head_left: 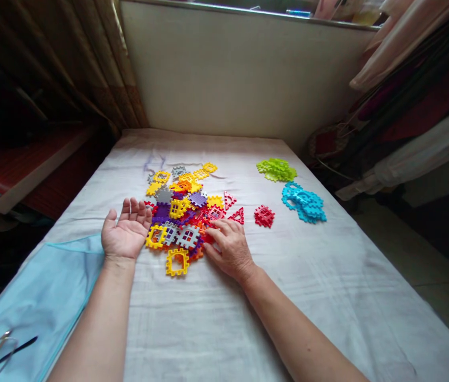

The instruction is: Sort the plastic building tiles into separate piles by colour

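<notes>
A heap of interlocking plastic tiles (162,212) in yellow, purple, grey, orange and red lies mid-bed, many with window-like cutouts. My left hand (127,231) rests palm up at the heap's left edge, its fingers loosely spread and holding nothing. At the right edge, my right hand (229,245) is palm down with bent fingers and thumb around a red tile (207,239), mostly hidden beneath it. Just beyond that hand are red triangular tiles (237,215). A yellow square frame tile (177,262) lies at the near side of the heap.
Apart from the heap, to the right, sit a small red stack (264,216), a blue pile (306,204) and a green pile (277,170). Light blue cloth (57,281) and eyeglasses (5,347) lie at left on the bed sheet (184,329). Clothes (419,122) hang at right.
</notes>
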Motion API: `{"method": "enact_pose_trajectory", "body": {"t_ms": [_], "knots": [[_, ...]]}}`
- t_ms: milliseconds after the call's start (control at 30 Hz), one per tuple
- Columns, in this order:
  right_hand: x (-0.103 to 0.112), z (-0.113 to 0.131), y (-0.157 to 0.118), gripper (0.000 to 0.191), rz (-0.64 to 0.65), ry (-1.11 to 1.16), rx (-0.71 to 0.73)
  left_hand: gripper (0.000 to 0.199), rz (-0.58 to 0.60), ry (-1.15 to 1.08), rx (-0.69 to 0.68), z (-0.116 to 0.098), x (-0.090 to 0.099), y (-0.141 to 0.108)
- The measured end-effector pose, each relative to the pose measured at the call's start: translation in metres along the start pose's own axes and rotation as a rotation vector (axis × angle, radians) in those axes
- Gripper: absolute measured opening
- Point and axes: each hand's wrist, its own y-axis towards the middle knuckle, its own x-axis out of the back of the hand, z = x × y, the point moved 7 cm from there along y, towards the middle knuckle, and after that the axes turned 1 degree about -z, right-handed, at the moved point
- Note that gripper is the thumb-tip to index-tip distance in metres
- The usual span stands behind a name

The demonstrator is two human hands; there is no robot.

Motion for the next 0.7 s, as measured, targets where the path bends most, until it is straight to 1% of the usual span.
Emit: {"method": "enact_pose_trajectory", "body": {"t_ms": [67, 167, 300, 433, 500, 567, 700], "knots": [[0.005, -0.003, 0.000, 0.022, -0.028, -0.011, -0.004, 0.027, -0.009, -0.008, 0.003, 0.000, 0.001, 0.000], [0.017, -0.021, 0.000, 0.021, -0.109, -0.051, -0.054, 0.027, -0.024, -0.024, 0.012, 0.001, 0.000, 0.000], [0.038, -0.058, -0.003, 0.023, -0.217, -0.108, -0.176, 0.031, -0.049, -0.036, 0.017, 0.001, -0.002, -0.003], [0.056, -0.100, -0.012, 0.026, -0.266, -0.204, -0.359, 0.031, -0.048, -0.032, 0.017, 0.001, -0.003, -0.004], [0.061, -0.116, -0.017, 0.028, -0.272, -0.246, -0.420, 0.031, -0.044, -0.028, 0.014, 0.001, -0.003, -0.004], [0.063, -0.127, -0.021, 0.028, -0.277, -0.270, -0.456, 0.030, -0.036, -0.021, 0.012, 0.001, -0.002, -0.003], [0.062, -0.139, -0.026, 0.029, -0.281, -0.281, -0.508, 0.029, -0.026, -0.014, 0.009, 0.001, -0.001, -0.002]]}}
